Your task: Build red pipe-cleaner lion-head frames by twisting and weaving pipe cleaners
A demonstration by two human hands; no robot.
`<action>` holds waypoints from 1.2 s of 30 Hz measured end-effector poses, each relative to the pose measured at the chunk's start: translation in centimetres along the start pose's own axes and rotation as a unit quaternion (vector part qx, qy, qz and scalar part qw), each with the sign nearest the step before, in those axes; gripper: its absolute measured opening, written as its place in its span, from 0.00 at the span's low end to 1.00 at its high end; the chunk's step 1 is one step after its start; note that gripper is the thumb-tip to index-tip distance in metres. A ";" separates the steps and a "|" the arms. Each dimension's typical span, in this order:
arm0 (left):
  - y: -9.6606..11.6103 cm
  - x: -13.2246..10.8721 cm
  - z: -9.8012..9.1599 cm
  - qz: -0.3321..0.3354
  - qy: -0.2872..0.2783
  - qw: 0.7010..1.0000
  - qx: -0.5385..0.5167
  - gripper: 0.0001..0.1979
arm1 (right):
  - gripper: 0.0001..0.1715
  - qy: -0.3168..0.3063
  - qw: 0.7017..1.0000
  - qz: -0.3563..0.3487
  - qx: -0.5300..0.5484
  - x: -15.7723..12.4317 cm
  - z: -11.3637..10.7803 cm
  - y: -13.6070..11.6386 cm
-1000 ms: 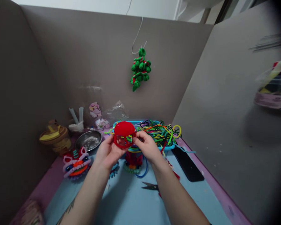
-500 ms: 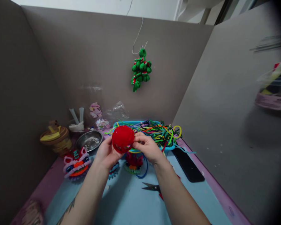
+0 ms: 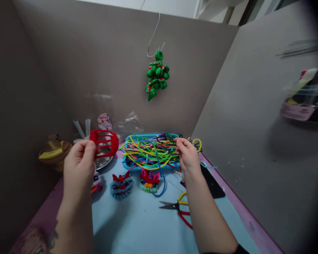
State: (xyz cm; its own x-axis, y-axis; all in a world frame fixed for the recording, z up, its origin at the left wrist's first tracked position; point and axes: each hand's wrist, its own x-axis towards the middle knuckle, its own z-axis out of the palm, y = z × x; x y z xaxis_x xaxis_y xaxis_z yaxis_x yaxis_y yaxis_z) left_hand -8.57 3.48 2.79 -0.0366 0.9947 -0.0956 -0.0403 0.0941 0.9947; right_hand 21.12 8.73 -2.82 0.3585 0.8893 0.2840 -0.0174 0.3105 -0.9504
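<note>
My left hand (image 3: 78, 165) is raised at the left and pinches a red pipe-cleaner cage shape (image 3: 104, 143) by its edge. My right hand (image 3: 187, 155) reaches into the tangle of coloured pipe cleaners (image 3: 151, 151) in the blue tray (image 3: 127, 164), fingers pinched on strands at the pile's right side. Two small pipe-cleaner figures, a blue one (image 3: 121, 185) and a pink one (image 3: 149, 180), sit on the light blue mat between my arms.
Scissors (image 3: 175, 206) lie on the mat by my right forearm, a black flat object (image 3: 212, 183) beyond it. A metal bowl (image 3: 102, 162) and a brown-yellow toy (image 3: 53, 151) stand at left. A green ornament (image 3: 156, 76) hangs on the back partition. Grey panels enclose three sides.
My hands have parted: the left carried the red shape to the left, and the right let go of it and moved right to the pipe-cleaner pile. The view shifted slightly.
</note>
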 end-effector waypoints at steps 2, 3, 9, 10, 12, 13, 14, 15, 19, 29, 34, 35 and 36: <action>0.4 -0.3 -0.4 0.035 0.010 0.993 0.109 0.10 | 0.19 0.014 0.999 -0.013 -0.032 0.4 -0.7 0.1; 0.6 -0.3 -0.5 0.053 0.014 0.985 0.165 0.10 | 0.18 0.011 0.998 -0.019 -0.050 0.5 -1.1 -0.1; 1.0 -0.3 -1.3 0.152 -0.012 0.855 0.497 0.10 | 0.08 -0.214 0.908 -0.057 -0.354 0.4 -3.4 -1.3; 1.1 -0.4 -1.3 0.161 -0.019 0.832 0.530 0.11 | 0.06 -0.272 0.857 -0.063 -0.432 0.1 -3.6 -1.2; 1.2 -0.5 -1.1 0.164 -0.033 0.808 0.565 0.12 | 0.05 -0.302 0.809 -0.064 -0.500 -0.8 -3.8 -0.7; 1.3 -0.6 -1.1 0.161 -0.040 0.805 0.570 0.12 | 0.10 -0.290 0.805 -0.066 -0.513 -1.3 -3.8 -0.4; 1.3 -0.6 -1.0 0.155 -0.045 0.803 0.574 0.13 | 0.11 -0.278 0.801 -0.070 -0.526 -2.0 -3.6 0.1; 1.4 -0.5 -0.9 0.149 -0.050 0.801 0.578 0.13 | 0.11 -0.267 0.797 -0.074 -0.536 -2.6 -3.4 0.6; 1.1 -0.3 -0.8 0.144 -0.070 0.794 0.587 0.12 | 0.05 -0.240 0.792 -0.102 -0.552 -5.4 -2.1 2.5; 0.7 -0.2 -1.2 0.168 -0.109 0.794 0.574 0.10 | 0.16 -0.143 0.831 -0.138 -0.519 -4.1 -6.4 3.0; 0.6 -0.1 -1.0 0.168 -0.122 0.790 0.577 0.11 | 0.17 -0.183 0.793 -0.161 -0.559 -3.0 -8.0 3.8; 0.6 -0.2 -1.0 0.169 -0.125 0.789 0.578 0.11 | 0.15 -0.189 0.796 -0.163 -0.551 -3.0 -8.1 4.1; 0.6 -0.2 -1.0 0.170 -0.126 0.788 0.578 0.11 | 0.15 -0.190 0.805 -0.161 -0.538 -3.1 -8.0 4.3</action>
State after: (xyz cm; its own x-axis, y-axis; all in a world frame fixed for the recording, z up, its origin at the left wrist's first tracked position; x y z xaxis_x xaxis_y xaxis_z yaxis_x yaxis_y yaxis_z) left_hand -9.56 3.30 3.33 0.3563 0.9330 0.0502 0.8707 -0.3510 0.3444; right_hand 27.45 4.60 -8.77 -0.1322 0.9224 0.3629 0.9116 0.2569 -0.3210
